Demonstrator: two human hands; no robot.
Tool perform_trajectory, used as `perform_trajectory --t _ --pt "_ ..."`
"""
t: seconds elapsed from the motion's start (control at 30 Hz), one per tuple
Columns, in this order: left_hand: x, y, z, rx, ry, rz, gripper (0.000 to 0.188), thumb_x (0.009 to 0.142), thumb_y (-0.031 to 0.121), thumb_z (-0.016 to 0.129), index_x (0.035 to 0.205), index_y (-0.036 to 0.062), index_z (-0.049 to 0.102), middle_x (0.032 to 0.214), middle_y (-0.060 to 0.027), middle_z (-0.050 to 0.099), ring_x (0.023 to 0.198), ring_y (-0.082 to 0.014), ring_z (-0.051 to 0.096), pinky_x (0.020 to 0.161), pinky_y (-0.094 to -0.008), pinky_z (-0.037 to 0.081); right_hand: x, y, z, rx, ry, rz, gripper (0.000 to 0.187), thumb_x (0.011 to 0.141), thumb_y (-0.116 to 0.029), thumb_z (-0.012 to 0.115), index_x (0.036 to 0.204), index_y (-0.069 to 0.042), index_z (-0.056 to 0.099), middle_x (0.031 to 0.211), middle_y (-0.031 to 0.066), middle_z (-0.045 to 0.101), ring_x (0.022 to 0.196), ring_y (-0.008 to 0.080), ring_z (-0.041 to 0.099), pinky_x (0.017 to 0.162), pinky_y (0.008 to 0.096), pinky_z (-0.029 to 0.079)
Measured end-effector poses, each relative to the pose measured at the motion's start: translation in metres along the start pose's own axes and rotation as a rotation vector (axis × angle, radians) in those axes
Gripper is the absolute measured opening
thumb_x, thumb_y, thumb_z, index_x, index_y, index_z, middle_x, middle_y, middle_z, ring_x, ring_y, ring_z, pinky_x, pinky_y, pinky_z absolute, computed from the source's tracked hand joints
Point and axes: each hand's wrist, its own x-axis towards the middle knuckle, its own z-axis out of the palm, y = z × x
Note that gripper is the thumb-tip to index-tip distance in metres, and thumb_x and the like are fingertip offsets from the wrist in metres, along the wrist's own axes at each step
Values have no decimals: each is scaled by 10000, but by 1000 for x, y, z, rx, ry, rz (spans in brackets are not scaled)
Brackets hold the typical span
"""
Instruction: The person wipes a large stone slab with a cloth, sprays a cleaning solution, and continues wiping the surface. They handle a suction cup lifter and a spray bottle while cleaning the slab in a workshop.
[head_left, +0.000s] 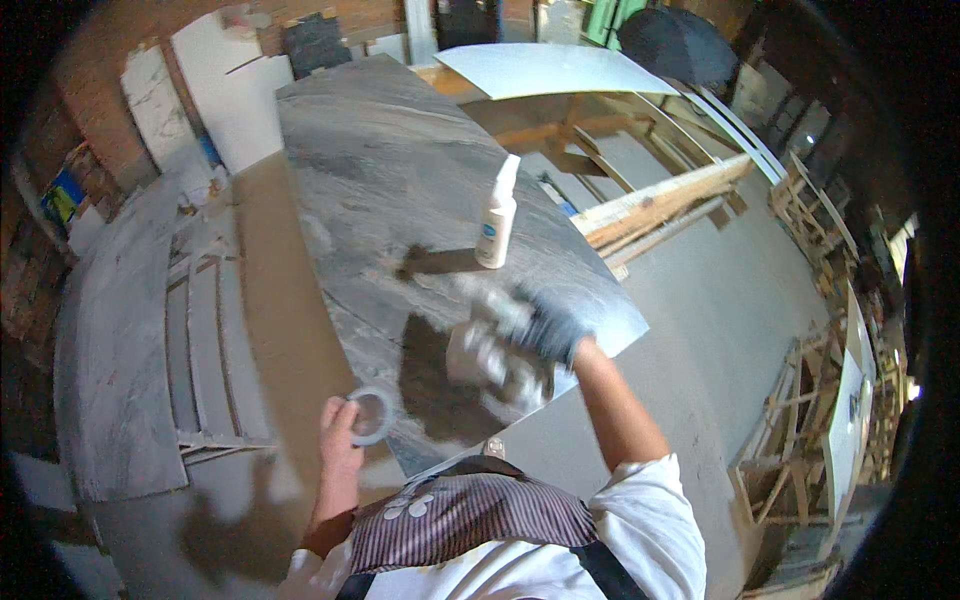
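At seven o'clock the left hand (343,438) clamps its grip on a tape roll (374,438); at four, the gloved right hand (548,326) seems to clamp its grip on a blurred pale wad (482,358). Wiping probably wants even strokes across the worktop (370,200), clear of the bottle (495,228) at twelve.

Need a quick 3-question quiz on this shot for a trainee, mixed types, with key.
1. Multiple choice. The left hand holds:
A) a hammer
B) a round, pale-rimmed thing
C) a paintbrush

2. True or false: the white bottle stands upright on the streaked grey slab.

3. Short answer. Which hand wears a glove?

Key:
1. B
2. True
3. The right hand; it is blurred, but the glove shows clearly at the wrist.
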Motion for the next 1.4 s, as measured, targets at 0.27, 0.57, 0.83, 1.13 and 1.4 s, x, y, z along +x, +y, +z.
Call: perform_trajectory --t 0.27,0.57,0.83,1.13,1.4 --pt "36 8 19 24 -50 26 92 895 63 570 882 93 484 807 -26 550 733 -124 542 682 -284 468 -111 44 178 -363 -41 -372 536 802 -513 577 1273 -257 570 1376 92 499 1330 317 386 1082 636 138" --pt "64 -30 52 176 -55 -116 102 913 102 551 932 68 456 883 -47 542 786 -148 547 717 -322 474 -86 139 91 -589 416 99 631 720 -600 566 1219 -215 591 1320 81 508 1282 285 384 1039 606 178" --pt "60 -27 64 158 10 -96 105 931 108 530 982 52 457 988 -71 547 911 -181 565 816 -357 481 -53 324 6 28 929 408 346 846 -221 611 1163 -83 590 1134 174 612 1117 319 542 971 382 419" --pt "66 -32 59 197 -147 -79 90 953 115 501 970 47 446 952 -70 544 888 -172 559 800 -342 473 -86 440 33 1149 1084 659 507 892 -523 543 1067 -49 592 951 59 628 814 200 583 769 350 495" --pt "69 -8 40 171 -294 -157 125 901 87 558 939 80 440 921 -64 569 817 -168 580 770 -340 508 -74 248 142 1470 1034 578 341 932 -462 544 1054 -144 540 837 20 548 752 168 528 682 325 472"
